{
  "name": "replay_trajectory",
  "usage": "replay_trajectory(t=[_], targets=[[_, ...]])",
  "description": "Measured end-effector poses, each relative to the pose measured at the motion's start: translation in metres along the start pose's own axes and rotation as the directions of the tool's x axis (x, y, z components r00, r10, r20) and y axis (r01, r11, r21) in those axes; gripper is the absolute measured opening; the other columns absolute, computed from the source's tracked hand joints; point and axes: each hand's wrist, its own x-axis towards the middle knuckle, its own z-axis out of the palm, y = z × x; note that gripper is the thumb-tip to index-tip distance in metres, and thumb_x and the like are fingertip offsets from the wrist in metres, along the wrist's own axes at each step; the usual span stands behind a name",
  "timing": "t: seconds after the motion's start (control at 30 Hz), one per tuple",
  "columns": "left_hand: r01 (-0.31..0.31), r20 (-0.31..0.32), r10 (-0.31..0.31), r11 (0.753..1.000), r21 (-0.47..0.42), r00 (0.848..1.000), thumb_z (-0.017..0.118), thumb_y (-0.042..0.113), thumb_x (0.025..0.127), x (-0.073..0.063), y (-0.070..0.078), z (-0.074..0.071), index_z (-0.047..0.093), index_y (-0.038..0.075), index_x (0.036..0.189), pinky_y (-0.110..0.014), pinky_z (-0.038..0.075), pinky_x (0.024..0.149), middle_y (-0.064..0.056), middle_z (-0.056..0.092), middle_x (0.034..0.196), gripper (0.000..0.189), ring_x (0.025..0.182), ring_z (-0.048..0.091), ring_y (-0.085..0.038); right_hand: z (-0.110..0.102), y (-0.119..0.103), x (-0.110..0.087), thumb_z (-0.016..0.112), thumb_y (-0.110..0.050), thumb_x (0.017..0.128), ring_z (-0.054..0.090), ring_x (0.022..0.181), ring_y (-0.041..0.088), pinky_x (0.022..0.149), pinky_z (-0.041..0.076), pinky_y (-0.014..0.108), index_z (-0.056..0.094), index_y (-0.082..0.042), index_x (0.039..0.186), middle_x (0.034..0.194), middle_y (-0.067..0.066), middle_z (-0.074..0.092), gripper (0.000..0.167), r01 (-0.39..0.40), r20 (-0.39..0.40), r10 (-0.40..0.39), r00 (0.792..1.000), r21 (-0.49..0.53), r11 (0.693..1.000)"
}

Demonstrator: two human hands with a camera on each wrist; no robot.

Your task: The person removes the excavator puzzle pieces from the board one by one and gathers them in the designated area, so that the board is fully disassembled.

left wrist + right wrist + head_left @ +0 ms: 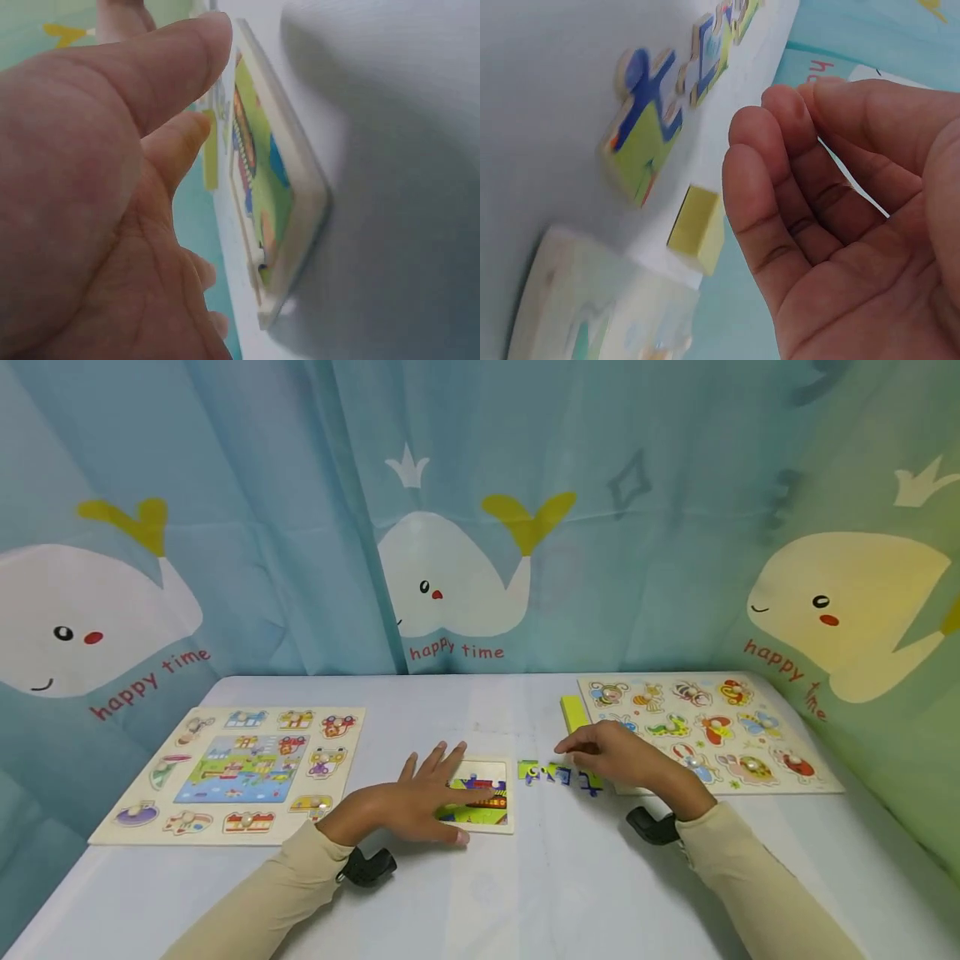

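Observation:
A small wooden puzzle tray [512, 793] lies mid-table, with a partly visible green picture [271, 161] inside. My left hand [420, 795] spreads its fingers across the tray's left part, hiding some of it. Over a row of loose jigsaw pieces to the right hovers my right hand [611, 753], fingers loosely bent and thumb tip close to the index finger. Nothing shows between those fingertips. The row includes a left piece [528, 770], a middle piece [558, 772] and a green-and-blue jigsaw piece [646, 124] nearest the right wrist.
Behind the right hand stands a yellow-green block [574, 713], beside a wooden insect peg board [720, 783]. On the left lies a vehicle-themed peg board [206, 720]. A blue whale-print curtain [465, 452] borders the white table [525, 902].

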Motion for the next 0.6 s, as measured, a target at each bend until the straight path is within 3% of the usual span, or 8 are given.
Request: replay_trajectory(t=[0.17, 0.37, 0.6], targets=[[0.03, 0.035, -0.032, 0.998, 0.058, 0.999, 0.062, 0.046, 0.093, -0.006, -0.002, 0.006, 0.031, 0.039, 0.152, -0.064, -0.003, 0.108, -0.014, -0.013, 0.161, 0.067, 0.143, -0.02, -0.037, 0.01, -0.005, 0.004, 0.06, -0.001, 0.093, 0.057, 0.078, 0.012, 0.066, 0.048, 0.028, 0.071, 0.0, 0.11, 0.102, 0.007, 0.07, 0.02, 0.013, 0.027, -0.015, 1.0, 0.046, 0.999], [0.032, 0.057, -0.034, 0.999, 0.042, 0.998, 0.058, 0.05, 0.094, -0.004, -0.006, 0.008, 0.028, 0.04, 0.153, -0.065, -0.004, 0.107, -0.014, -0.015, 0.16, 0.067, 0.142, -0.02, -0.039, 0.019, -0.016, 0.012, 0.058, 0.001, 0.092, 0.053, 0.073, 0.012, 0.061, 0.044, 0.026, 0.072, 0.001, 0.109, 0.102, 0.008, 0.07, 0.021, 0.061, 0.019, -0.062, 0.998, 0.035, 0.997], [0.058, 0.047, -0.06, 0.998, 0.031, 0.997, 0.058, 0.051, 0.093, 0.001, -0.009, 0.004, 0.027, 0.038, 0.154, -0.062, -0.006, 0.109, -0.017, -0.018, 0.159, 0.069, 0.141, -0.023, -0.04, 0.026, -0.03, 0.022, 0.057, 0.0, 0.095, 0.052, 0.066, 0.011, 0.056, 0.044, 0.026, 0.071, 0.002, 0.109, 0.088, 0.006, 0.069, 0.02, 0.081, 0.037, -0.084, 0.996, 0.072, 0.994]])
